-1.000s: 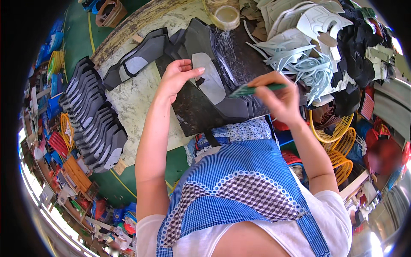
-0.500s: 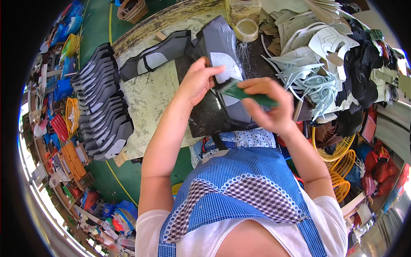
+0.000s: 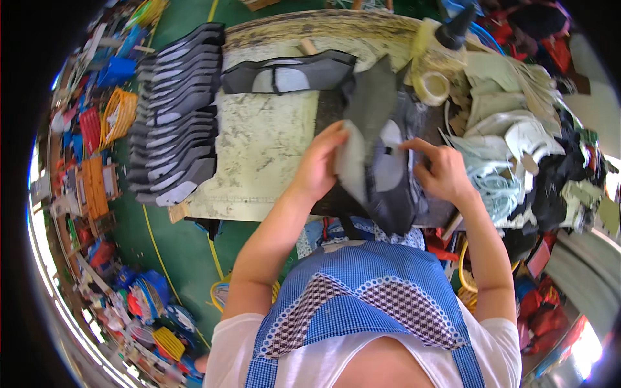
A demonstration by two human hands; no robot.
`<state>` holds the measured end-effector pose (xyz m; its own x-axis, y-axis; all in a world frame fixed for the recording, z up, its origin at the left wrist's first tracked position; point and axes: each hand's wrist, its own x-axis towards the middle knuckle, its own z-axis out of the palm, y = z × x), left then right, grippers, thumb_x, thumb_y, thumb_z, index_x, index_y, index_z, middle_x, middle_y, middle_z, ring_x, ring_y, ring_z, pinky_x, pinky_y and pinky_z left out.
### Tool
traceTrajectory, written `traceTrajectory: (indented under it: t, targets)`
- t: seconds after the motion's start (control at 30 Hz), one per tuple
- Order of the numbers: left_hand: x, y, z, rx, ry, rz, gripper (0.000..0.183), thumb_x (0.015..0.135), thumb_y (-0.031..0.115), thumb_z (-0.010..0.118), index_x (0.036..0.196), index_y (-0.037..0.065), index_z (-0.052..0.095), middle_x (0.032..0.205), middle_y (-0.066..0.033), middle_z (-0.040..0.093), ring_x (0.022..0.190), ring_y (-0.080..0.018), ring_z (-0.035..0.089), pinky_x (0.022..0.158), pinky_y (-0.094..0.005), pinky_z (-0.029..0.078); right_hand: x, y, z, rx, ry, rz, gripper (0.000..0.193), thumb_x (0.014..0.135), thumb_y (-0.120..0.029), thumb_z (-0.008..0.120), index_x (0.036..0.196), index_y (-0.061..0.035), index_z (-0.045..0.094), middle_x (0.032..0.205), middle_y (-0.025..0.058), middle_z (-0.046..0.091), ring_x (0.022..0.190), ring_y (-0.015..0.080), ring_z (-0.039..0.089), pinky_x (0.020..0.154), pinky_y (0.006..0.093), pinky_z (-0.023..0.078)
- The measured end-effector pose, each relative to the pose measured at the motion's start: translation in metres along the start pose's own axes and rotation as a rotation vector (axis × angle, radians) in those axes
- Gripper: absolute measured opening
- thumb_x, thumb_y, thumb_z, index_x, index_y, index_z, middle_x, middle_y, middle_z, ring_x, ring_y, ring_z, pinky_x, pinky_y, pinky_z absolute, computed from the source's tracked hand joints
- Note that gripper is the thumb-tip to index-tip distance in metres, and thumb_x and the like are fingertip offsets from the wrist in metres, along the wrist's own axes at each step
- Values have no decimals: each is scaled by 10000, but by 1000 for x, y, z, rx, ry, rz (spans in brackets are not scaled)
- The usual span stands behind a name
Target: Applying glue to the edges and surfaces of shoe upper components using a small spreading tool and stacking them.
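Observation:
My left hand (image 3: 321,161) is closed on the left edge of a dark grey cut piece with a pale patch, like a shoe upper (image 3: 370,97). That piece is lifted, tilted and smeared by motion. Beneath and beside it lie more such grey pieces (image 3: 390,171) on a dark board. My right hand (image 3: 446,176) is to their right, index finger stretched to the pale patch's edge, thumb apart, other fingers curled; nothing shows in it. Farther off, one similar grey piece (image 3: 291,74) with two pale patches lies flat on the table.
Many overlapping grey pieces (image 3: 178,119) line the table's left side. At the far right of the board stand a yellowish container (image 3: 430,58) and a tape roll (image 3: 432,87). Pale cut sheets (image 3: 511,97) and light blue strips (image 3: 495,184) heap up on the right.
The green brush has left my right hand and is out of sight. My left hand now lifts a grey piece off the board. The view has shifted, so the table appears farther right.

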<state>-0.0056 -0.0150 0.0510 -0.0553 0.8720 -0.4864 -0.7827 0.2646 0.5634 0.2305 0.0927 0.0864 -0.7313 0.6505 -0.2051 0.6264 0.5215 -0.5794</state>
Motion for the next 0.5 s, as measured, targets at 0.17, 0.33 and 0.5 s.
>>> traceTrajectory:
  t: [0.17,0.33,0.5]
  targets:
    - [-36,70,-42,-451,26,490,494,968,230,324,1355,-59,432,1473,-272,373,1415,-373,314,1178,-586,214,37,-39,-29,503,-134,-59,407,816,-369,689,1038,-28,681,531,42,463,523,152,513,538,324,404]
    - [-5,75,-96,-513,374,612,369,1024,226,372,1320,24,457,1330,-147,544,1265,-288,487,1083,-456,361,122,-89,-12,195,-332,-46,409,800,-365,733,779,14,581,587,129,487,569,202,494,589,365,432]
    - [54,80,-169,116,711,773,604,872,81,666,1358,36,311,1095,-125,618,959,-206,623,843,-374,485,237,-56,13,-150,-360,-4,341,798,-318,684,818,19,635,723,186,637,658,329,624,653,427,489]
